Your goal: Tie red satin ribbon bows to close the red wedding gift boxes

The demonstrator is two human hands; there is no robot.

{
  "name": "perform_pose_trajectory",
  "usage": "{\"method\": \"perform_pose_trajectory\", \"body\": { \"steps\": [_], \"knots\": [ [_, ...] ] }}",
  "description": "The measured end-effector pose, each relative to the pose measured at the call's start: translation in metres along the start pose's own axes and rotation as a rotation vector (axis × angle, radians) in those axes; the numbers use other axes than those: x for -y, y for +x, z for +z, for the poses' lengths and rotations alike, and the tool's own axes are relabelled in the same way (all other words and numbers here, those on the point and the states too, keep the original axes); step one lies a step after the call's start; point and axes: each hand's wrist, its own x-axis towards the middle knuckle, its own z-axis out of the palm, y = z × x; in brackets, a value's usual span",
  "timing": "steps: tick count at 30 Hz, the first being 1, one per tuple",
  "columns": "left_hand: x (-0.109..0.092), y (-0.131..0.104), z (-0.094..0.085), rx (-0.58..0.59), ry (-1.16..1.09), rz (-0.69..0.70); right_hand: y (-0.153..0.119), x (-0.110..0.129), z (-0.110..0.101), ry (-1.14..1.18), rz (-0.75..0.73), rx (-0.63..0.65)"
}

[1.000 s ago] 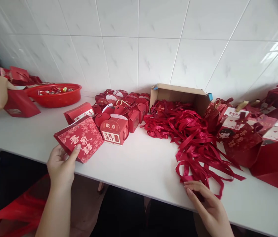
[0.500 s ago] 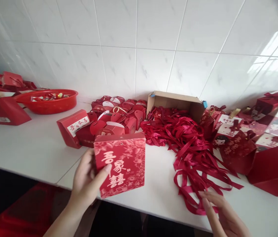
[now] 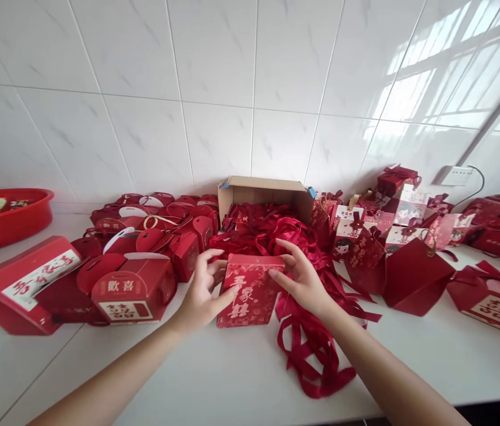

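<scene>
A red gift box (image 3: 252, 296) with pale flower print and cream Chinese characters stands on the white table, between both hands. My left hand (image 3: 203, 293) grips its left side, thumb across the front and fingers round the edge. At the upper right corner, my right hand (image 3: 300, 278) has its thumb on the front and its fingers behind; whether a ribbon is in them is hidden. Behind and right of the box lies a tangle of dark red satin ribbons (image 3: 312, 361), spilling from an open cardboard carton (image 3: 267, 188).
Red handled boxes (image 3: 134, 290) crowd the left, beside a tilted red box (image 3: 23, 284). A red plastic basin (image 3: 14, 222) with wrapped sweets is far left. More decorated boxes (image 3: 413, 272) stand at right, below a white power socket (image 3: 454, 176) on the tiled wall.
My right hand has left the ribbon ends and come to the box's right corner. The box has gone from being held up to the tabletop. The view has swung right.
</scene>
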Motion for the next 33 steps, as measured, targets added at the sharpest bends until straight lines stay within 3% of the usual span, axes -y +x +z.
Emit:
{"method": "perform_pose_trajectory", "body": {
  "steps": [3,5,11,15,25,30,32,33],
  "knots": [
    [0.000,0.001,-0.005,-0.154,0.046,0.065,0.011,0.002,0.002,-0.094,-0.040,0.096],
    [0.000,0.000,-0.012,-0.190,0.091,0.101,0.019,0.012,0.003,-0.232,-0.076,0.155],
    [0.013,-0.003,-0.026,-0.033,0.305,0.170,0.042,0.047,-0.004,-0.455,-0.087,0.316],
    [0.024,-0.009,-0.022,-0.047,0.277,0.119,0.049,0.056,-0.005,-0.539,-0.059,0.455],
    [0.026,-0.019,-0.025,0.008,0.276,0.041,0.042,0.062,0.004,-0.629,0.029,0.412],
    [0.025,-0.025,-0.024,0.015,0.300,0.085,0.050,0.062,-0.013,-0.478,-0.009,0.573],
    [0.023,-0.026,-0.023,0.026,0.278,0.111,0.066,0.052,-0.021,-0.384,-0.011,0.518],
    [0.022,-0.026,-0.022,0.031,0.264,0.123,0.078,0.044,-0.025,-0.376,-0.004,0.423]
  ]
}}
